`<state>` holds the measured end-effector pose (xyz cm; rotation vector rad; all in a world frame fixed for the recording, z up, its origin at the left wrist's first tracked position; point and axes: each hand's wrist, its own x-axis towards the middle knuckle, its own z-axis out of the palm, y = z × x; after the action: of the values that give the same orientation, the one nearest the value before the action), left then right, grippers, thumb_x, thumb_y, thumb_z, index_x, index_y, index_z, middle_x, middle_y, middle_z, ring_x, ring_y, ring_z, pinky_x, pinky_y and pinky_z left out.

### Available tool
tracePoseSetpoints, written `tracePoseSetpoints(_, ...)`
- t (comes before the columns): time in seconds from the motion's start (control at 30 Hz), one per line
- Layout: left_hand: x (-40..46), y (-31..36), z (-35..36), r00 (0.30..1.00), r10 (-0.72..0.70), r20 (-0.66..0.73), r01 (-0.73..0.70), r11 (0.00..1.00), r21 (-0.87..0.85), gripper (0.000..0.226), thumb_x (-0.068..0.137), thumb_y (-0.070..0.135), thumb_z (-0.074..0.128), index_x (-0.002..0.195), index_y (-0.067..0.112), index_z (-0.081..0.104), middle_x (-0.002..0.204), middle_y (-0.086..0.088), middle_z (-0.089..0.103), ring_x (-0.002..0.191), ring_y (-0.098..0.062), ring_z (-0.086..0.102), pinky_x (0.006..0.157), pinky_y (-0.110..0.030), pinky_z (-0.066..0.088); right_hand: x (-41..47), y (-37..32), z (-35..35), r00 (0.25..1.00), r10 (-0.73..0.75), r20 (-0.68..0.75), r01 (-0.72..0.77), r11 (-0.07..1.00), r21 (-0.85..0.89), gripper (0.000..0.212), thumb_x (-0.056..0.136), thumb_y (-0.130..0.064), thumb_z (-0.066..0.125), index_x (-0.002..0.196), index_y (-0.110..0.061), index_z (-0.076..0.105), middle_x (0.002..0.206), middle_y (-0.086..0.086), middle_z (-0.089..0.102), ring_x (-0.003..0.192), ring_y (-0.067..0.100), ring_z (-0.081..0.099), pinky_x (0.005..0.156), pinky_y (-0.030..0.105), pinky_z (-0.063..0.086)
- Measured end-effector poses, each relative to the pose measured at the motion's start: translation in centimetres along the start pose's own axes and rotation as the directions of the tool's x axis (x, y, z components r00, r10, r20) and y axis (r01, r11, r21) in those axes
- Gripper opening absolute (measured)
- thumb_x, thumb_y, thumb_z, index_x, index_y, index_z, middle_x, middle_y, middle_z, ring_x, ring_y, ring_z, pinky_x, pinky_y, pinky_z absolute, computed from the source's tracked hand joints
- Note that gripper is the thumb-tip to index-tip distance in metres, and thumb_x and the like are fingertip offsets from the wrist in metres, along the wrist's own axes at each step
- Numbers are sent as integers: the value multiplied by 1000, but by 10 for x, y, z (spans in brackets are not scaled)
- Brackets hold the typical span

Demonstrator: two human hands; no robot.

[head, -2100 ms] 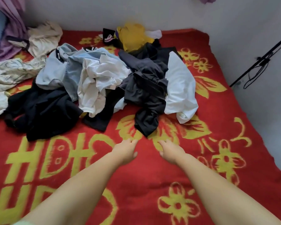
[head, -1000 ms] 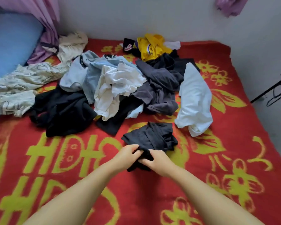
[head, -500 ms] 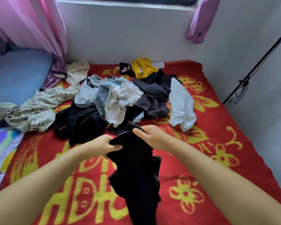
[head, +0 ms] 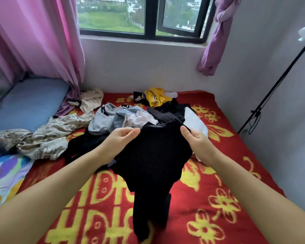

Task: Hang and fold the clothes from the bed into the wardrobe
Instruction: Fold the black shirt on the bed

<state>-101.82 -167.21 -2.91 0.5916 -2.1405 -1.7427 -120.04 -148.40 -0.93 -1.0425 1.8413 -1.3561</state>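
Held up over the red blanket point(head: 209, 182) of the bed: a black garment point(head: 153, 155), pinched at its top edge by 2 bare hands. Left hand point(head: 120, 140) clamped on the left corner, thumb and fingers pressed together on the cloth. Right hand point(head: 195, 141) gripped the right corner, thumb in front, fingers curled behind the fabric. Hung down between the forearms, its lower end reaching toward the blanket (touching or not, cannot tell).

Behind it, a heap of clothes point(head: 123, 117) in pale blue, white and black, lying on the blanket. Farther back, a yellow garment point(head: 157, 97) near the wall. To the left, a beige patterned garment point(head: 46, 136) sprawled beside a blue pillow point(head: 26, 104). A white piece point(head: 195, 122) just past the right hand.

Above, a window point(head: 144, 16), flanked by a pink curtain point(head: 37, 37) at left and a knotted purple curtain point(head: 217, 34) at right. A thin black pole point(head: 275, 87) leaned against the right wall.
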Motion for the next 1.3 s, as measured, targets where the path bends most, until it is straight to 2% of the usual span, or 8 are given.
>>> tracePoseSetpoints(0.17, 11, 31, 3, 977, -197, 82, 213, 914, -345, 32, 84, 48, 59, 82, 23, 79, 88, -4, 75, 79, -13, 72, 61, -24, 56, 6, -19, -17, 999, -37, -35, 37, 999, -12, 26, 102, -24, 43, 99, -12, 67, 85, -4, 72, 77, 6, 67, 67, 24, 53)
tracePoseSetpoints(0.4, 18, 60, 33, 979, -177, 98, 200, 912, -359, 22, 96, 23, 56, 85, 13, 72, 79, -4, 71, 69, -11, 69, 58, -21, 54, 14, -31, -13, 995, 59, 84, -80, 960, 268, 23, 99, -16, 42, 102, -20, 65, 109, 1, 66, 108, 19, 61, 81, 32, 50)
tracePoseSetpoints(0.53, 19, 76, 37, 987, -157, 44, 163, 924, -345, 22, 95, 22, 55, 98, 4, 67, 89, -11, 72, 79, -19, 70, 70, -29, 56, 17, -20, -1, 957, 50, 286, -1, 986, -168, 35, 85, -35, 66, 115, -45, 52, 108, -26, 61, 102, -7, 59, 81, 13, 49)
tracePoseSetpoints(0.77, 11, 95, -7, 992, -103, 71, 117, 962, -245, 19, 81, 29, 68, 81, 12, 77, 88, -13, 74, 76, -21, 72, 62, -28, 57, 32, 24, -38, 989, 83, -119, -139, 781, -609, 35, 84, 0, 46, 56, -21, 48, 59, 1, 52, 66, 22, 50, 52, 25, 31)
tracePoseSetpoints(0.9, -1, 94, -47, 981, -75, 177, 103, 982, -156, 43, 69, 41, 81, 101, 14, 73, 98, -10, 71, 82, -16, 69, 69, -25, 57, 38, 15, -85, 939, 272, -211, -333, 874, -354, 24, 90, -5, 48, 74, -17, 63, 59, -2, 47, 57, 14, 47, 49, 22, 43)
tracePoseSetpoints(1.03, -10, 100, -76, 916, -182, 357, 149, 982, 117, 64, 58, 42, 89, 113, 17, 69, 110, -8, 71, 93, -19, 70, 72, -26, 56, 32, -29, -99, 983, 162, -82, -171, 978, -118, 14, 93, -14, 59, 84, -16, 69, 68, 1, 52, 59, 10, 50, 46, 18, 45)
tracePoseSetpoints(1.17, -8, 107, -95, 988, -74, 133, 68, 997, 43, 59, 41, 54, 92, 85, 17, 77, 81, -3, 74, 67, -12, 71, 56, -20, 55, 20, -75, -98, 997, -17, 72, 15, 999, 33, 8, 85, -19, 68, 81, -18, 76, 77, 3, 71, 63, 13, 66, 59, 23, 56)
tracePoseSetpoints(1.3, -8, 104, -113, 1000, -2, 22, 4, 995, -98, 59, 39, 56, 92, 83, 20, 78, 78, 1, 74, 64, -9, 70, 55, -19, 55, 1, -107, -113, 898, 28, 440, 11, 996, -85, 61, 63, -44, 83, 106, -4, 66, 94, 5, 71, 78, 17, 69, 67, 24, 56)
